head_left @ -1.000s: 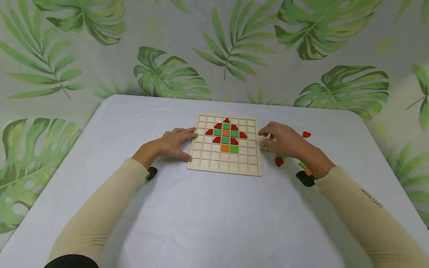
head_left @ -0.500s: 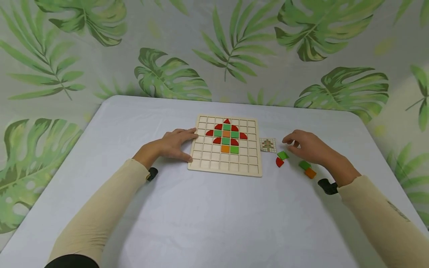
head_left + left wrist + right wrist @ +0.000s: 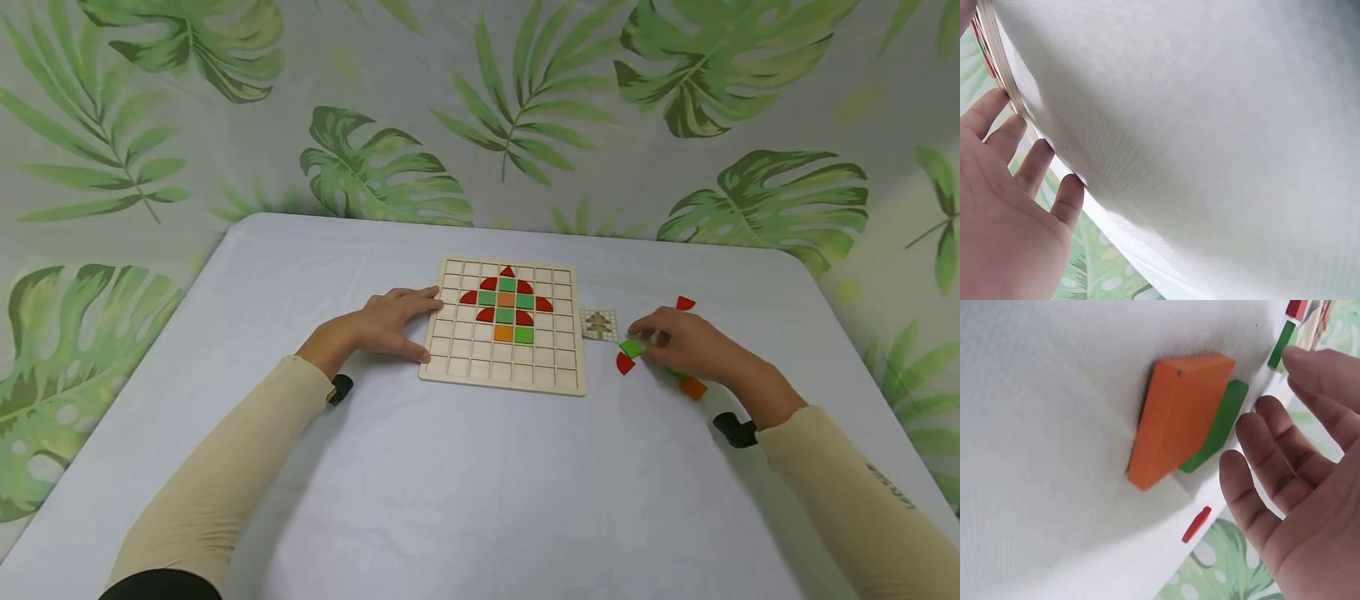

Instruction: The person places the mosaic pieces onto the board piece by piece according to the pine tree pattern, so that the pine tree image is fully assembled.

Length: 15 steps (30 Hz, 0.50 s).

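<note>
My left hand (image 3: 386,322) rests at the left side of a wooden grid board (image 3: 457,348), fingers extended against its edge and thumb at the lower left. Red, green and orange pieces form a tree-like pattern on the board. Right of the board, my right hand (image 3: 690,342) hovers with loosely bent fingers. Its thumb and index finger are right at a green square piece (image 3: 632,348), which touches a red quarter-round piece (image 3: 625,363). In the right wrist view, an orange square (image 3: 1185,412) overlaps another green piece (image 3: 1225,425) beside the fingers.
A small pattern card (image 3: 599,325) lies against the board's right edge. Another red piece (image 3: 686,302) lies beyond my right hand. A white cloth (image 3: 480,483) covers the table, and a leaf-print curtain (image 3: 525,125) hangs behind it.
My right hand has moved right from over the pattern card, uncovering it, then slightly down toward the green square. The left hand and board have stayed put.
</note>
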Motion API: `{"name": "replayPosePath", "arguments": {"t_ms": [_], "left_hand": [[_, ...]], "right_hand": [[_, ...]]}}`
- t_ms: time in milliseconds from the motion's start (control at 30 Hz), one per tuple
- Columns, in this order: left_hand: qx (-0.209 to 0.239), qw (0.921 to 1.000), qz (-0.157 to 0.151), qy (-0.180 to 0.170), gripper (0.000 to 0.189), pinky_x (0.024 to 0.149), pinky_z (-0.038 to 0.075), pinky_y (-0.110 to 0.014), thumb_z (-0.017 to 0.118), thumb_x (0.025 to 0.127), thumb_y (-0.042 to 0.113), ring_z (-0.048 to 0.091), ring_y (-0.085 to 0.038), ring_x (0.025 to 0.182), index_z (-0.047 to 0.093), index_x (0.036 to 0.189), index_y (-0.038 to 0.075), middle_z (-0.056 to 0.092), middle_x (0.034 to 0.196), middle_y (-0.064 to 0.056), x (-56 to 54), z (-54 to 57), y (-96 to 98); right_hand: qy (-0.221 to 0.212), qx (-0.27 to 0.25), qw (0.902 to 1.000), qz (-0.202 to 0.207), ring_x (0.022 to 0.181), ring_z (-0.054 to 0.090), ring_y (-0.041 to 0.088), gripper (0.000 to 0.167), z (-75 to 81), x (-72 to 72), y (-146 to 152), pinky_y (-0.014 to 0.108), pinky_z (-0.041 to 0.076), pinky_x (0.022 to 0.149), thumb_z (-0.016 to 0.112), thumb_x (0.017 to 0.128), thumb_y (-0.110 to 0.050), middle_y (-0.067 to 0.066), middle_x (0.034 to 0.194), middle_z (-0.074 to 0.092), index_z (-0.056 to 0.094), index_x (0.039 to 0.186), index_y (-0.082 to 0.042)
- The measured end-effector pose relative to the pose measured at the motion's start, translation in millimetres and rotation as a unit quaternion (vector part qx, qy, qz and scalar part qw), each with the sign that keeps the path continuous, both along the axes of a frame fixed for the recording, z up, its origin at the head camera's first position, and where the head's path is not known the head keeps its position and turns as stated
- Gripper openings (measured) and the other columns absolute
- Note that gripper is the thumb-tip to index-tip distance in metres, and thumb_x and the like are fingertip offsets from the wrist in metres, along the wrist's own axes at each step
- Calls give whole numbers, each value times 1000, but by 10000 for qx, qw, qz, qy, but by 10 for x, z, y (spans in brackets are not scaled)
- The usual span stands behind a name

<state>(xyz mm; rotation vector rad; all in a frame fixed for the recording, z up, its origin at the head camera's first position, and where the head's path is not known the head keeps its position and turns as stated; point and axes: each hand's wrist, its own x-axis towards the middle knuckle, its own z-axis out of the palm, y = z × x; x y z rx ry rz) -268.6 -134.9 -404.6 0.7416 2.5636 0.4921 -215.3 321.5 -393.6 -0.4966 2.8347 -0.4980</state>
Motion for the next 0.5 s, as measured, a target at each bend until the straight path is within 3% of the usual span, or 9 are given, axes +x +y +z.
{"name": "replayPosePath", "arguments": {"t_ms": [267,500], "left_hand": [[-13,10000,8,22,89,118,17,-62,78,80,41,14,-31,155,35,155,20,14,169,0,-3,-3,4],[1,10000,19,9,89,119,16,-62,79,80,41,13,-31,155,35,155,20,13,169,0,-8,-8,-4]], "right_hand": [[83,122,9999,13,96,58,24,29,-48,1,-53,40,52,83,71,88,-14,10,112,64,72,116,-10],[304,173,9994,68,96,59,25,25,-69,0,-47,44,53,86,73,86,-12,11,111,66,71,110,-5]]}}
